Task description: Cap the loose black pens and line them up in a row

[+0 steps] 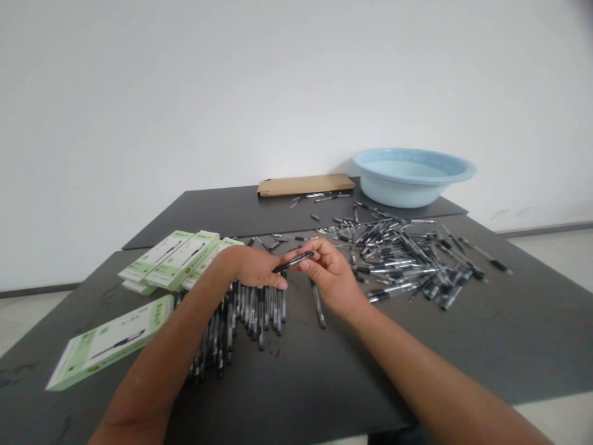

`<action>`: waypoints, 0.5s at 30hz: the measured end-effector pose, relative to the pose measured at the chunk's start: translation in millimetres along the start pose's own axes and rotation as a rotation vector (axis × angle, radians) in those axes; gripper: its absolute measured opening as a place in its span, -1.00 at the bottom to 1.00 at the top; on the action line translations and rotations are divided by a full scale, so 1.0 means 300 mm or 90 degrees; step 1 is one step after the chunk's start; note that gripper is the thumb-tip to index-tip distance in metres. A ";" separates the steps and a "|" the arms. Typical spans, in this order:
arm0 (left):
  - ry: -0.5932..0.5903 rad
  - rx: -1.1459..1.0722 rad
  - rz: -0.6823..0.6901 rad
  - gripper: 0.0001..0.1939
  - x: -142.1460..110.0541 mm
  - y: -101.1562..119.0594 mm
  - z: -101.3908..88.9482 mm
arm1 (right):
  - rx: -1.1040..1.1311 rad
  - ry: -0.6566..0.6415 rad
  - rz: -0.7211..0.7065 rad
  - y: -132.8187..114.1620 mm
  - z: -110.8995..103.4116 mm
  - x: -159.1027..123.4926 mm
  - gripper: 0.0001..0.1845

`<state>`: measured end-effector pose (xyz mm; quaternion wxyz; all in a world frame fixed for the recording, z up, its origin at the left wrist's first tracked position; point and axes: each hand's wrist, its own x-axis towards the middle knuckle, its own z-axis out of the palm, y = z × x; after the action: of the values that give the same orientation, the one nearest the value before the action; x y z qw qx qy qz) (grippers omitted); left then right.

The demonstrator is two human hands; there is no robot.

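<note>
Fingers of the right hand pinch a black pen; whether the left hand grips too, I cannot tell.

left: boxes | centre: pen row | right: loose pens | behind: carton, basin right of it

1. I've got 1 head-worn cam, facing fwd & down btwn both forearms.
2. L hand & R hand are near, approx ctr of my view.
3. Beyond, I see across the dark tabletop to the pale wall.
</note>
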<state>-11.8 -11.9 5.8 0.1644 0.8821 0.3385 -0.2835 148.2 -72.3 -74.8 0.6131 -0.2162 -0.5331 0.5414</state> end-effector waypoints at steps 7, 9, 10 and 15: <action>0.031 0.027 -0.018 -0.61 -0.007 0.009 0.009 | -0.053 0.004 0.020 0.020 0.006 -0.007 -0.82; 0.040 0.025 -0.029 -0.61 -0.015 0.017 0.006 | -0.088 0.002 0.015 0.018 0.005 -0.010 -0.83; 0.046 0.022 -0.033 -0.60 -0.020 0.021 0.004 | -0.113 0.002 0.007 0.016 0.005 -0.011 -0.84; 0.072 0.010 -0.057 -0.56 -0.044 0.040 0.003 | -0.255 0.015 -0.050 0.006 0.013 -0.027 -0.89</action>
<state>-12.0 -27.7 14.3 0.1253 0.8820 0.3838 -0.2429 145.1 -80.3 -78.4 0.5850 -0.3191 -0.6307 0.3976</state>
